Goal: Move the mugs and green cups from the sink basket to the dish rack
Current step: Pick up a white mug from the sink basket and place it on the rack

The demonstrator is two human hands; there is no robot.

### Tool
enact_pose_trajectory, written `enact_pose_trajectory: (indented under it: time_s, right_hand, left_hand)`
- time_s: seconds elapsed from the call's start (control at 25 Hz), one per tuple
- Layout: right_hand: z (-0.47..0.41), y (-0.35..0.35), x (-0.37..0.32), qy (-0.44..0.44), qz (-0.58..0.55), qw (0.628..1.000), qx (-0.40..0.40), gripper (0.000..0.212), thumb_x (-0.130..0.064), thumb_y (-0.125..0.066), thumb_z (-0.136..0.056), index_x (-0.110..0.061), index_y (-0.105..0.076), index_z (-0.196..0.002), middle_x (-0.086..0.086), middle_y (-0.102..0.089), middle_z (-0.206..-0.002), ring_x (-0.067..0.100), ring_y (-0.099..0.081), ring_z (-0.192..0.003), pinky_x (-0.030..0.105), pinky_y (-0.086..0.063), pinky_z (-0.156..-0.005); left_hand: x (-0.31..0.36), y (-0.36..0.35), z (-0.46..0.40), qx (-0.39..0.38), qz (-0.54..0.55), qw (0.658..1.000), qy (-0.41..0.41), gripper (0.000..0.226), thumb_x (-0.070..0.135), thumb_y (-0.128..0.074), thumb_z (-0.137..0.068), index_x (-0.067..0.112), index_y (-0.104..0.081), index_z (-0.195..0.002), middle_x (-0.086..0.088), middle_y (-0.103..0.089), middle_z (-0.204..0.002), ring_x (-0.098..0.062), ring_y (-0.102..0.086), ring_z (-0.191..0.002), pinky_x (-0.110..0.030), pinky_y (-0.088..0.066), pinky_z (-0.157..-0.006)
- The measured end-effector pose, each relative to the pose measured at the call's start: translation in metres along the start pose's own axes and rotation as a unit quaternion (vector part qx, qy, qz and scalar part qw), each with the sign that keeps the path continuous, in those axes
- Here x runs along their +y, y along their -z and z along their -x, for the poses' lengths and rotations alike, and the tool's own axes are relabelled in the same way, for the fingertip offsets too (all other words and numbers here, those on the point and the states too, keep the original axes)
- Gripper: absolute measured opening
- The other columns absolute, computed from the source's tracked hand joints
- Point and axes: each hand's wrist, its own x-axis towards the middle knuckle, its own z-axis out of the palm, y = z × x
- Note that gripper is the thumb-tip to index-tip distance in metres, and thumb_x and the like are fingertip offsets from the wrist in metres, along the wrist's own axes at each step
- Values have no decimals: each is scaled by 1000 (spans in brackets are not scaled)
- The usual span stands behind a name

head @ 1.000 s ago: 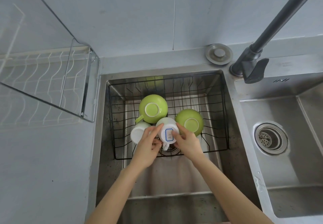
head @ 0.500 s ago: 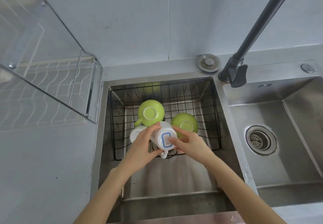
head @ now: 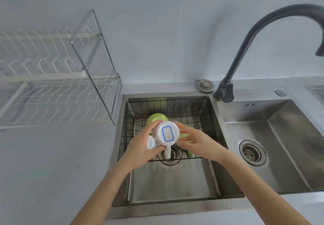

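Observation:
I hold a white mug [head: 167, 133] upside down above the black wire sink basket [head: 206, 119]. A blue-framed label is on its base and its handle points toward me. My left hand [head: 140, 147] grips its left side and my right hand [head: 196, 144] its right side. Below it, in the basket, one green cup [head: 157, 117] lies upturned at the back. A second green cup [head: 184, 136] is mostly hidden under my right hand. Another white mug [head: 150, 142] peeks out by my left thumb. The white wire dish rack [head: 52, 98] stands on the counter to the left.
A black gooseneck faucet [head: 245, 45] rises behind the divider between the two basins. The right basin [head: 280, 137] has a round drain strainer [head: 252, 152]. A round metal cap [head: 205, 84] sits on the back ledge. The rack's clear side panel [head: 98, 63] stands next to the sink's left edge.
Both hands have lifted the white mug up out of the basket toward me. My head has tilted up, so the rack and the faucet's arch now show more fully.

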Motion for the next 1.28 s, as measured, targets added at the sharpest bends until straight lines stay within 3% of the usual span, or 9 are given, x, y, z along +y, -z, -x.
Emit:
enact_pose_trajectory:
  time_s: [0.16, 0.28, 0.36, 0.44, 0.6, 0.88, 1.0, 1.12, 1.28]
  right_hand:
    - [7, -18, -28, 75, 73, 990, 96, 58, -24, -68, -80, -41, -44, -130, 1, -58, -119, 14, -60, -107, 30, -49, -99]
    - [12, -28, -60, 120, 54, 983, 125, 62, -23, -73, -75, -54, -42, -118, -11, -54, -110, 9, -59, -108, 15, -45, -98]
    - [14, -34, -79, 146, 39, 979, 138, 63, -20, -74, -74, -59, -40, -108, -9, -53, -111, 10, -59, -109, 16, -43, -99]
    - [14, -40, -99, 173, 37, 973, 151, 62, -17, -74, -74, -56, -42, -109, 2, -54, -115, 12, -59, -110, 22, -43, -102]
    - [9, -49, -143, 217, 56, 961, 159, 58, -13, -73, -76, -35, -46, -123, 2, -50, -119, 13, -57, -110, 23, -42, -104]
    - [-10, -72, -223, 260, 98, 941, 191, 50, -13, -67, -80, -26, -50, -125, 2, -53, -110, 11, -57, -104, 2, -43, -88]
    - [-18, -76, -253, 264, 118, 934, 211, 52, -14, -66, -81, -18, -48, -130, 0, -54, -111, 10, -56, -101, 6, -47, -84]
    - [-30, -74, -283, 269, 130, 928, 223, 52, -16, -65, -83, -17, -47, -132, -3, -55, -112, 10, -55, -101, 18, -47, -89]
    - [-63, -65, -316, 255, 174, 926, 218, 50, -20, -65, -83, -18, -48, -130, 1, -60, -121, 9, -55, -99, 16, -45, -86]
  left_hand:
    - [11, 30, 19, 45, 5, 997, -54, 61, 49, -64, -60, 61, -33, -111, 42, -42, -117, 10, -40, -118, -7, -30, -96]
    - [20, 64, 27, 67, -9, 994, -91, 61, 51, -64, -60, 61, -33, -111, 44, -40, -115, 9, -37, -118, -4, -28, -97]
    - [25, 85, 32, 66, -4, 992, -109, 62, 49, -66, -60, 61, -34, -112, 42, -43, -116, 8, -43, -116, -6, -33, -97]
    - [32, 106, 39, 74, 2, 989, -131, 62, 47, -66, -60, 57, -35, -113, 34, -46, -118, 10, -46, -112, -4, -36, -95]
    - [44, 154, 51, 107, -12, 978, -179, 61, 46, -66, -61, 48, -39, -115, 28, -47, -115, 15, -48, -105, -2, -40, -89]
    - [53, 241, 60, 140, -32, 970, -194, 62, 31, -76, -64, 37, -48, -120, 17, -51, -106, 20, -52, -92, 1, -43, -80]
    - [58, 272, 54, 148, -63, 966, -201, 61, 21, -75, -71, 27, -49, -126, 8, -51, -112, 9, -53, -94, 3, -41, -78]
    - [65, 299, 45, 156, -64, 965, -202, 58, 22, -72, -73, 29, -48, -126, 8, -50, -113, -1, -55, -95, -5, -47, -78]
    - [62, 331, 24, 155, -55, 969, -183, 57, 21, -69, -75, 25, -47, -127, 0, -54, -126, -14, -55, -106, -26, -49, -88]
